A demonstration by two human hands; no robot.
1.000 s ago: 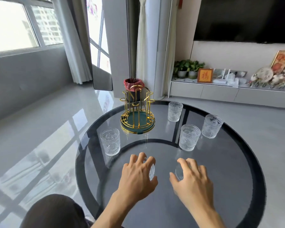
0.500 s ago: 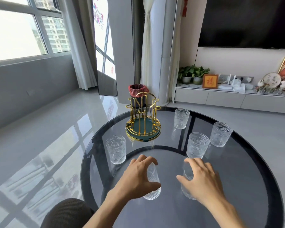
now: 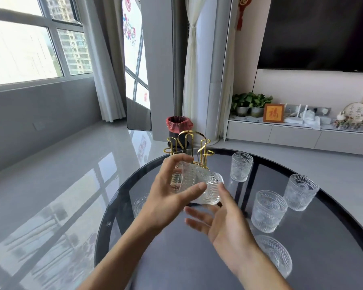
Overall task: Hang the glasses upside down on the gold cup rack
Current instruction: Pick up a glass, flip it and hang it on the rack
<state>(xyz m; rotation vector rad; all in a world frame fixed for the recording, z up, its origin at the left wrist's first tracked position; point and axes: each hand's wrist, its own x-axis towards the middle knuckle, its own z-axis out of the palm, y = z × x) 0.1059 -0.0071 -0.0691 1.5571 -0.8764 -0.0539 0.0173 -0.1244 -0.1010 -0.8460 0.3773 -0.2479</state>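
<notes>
My left hand (image 3: 166, 203) grips a ribbed clear glass (image 3: 199, 186), lifted off the table and tipped on its side with its base pointing right. My right hand (image 3: 220, 222) is open, palm up, just under and beside that glass, fingertips near its base. The gold cup rack (image 3: 187, 146) stands right behind the held glass, its lower half hidden by it. Upright glasses stand on the round dark glass table (image 3: 323, 258): one at the back (image 3: 241, 167), two at the right (image 3: 267, 210) (image 3: 301, 191), one near my right wrist (image 3: 276, 254), one partly hidden behind my left hand (image 3: 139, 205).
Behind the rack on the floor sits a black bin with a red liner (image 3: 179, 128). A low white cabinet (image 3: 302, 135) with plants and ornaments runs along the far wall under a dark screen. Shiny grey floor lies to the left of the table.
My left hand has lifted one glass off the table and tilted it sideways in front of the rack. My right hand left the other glass and opened under the raised one.
</notes>
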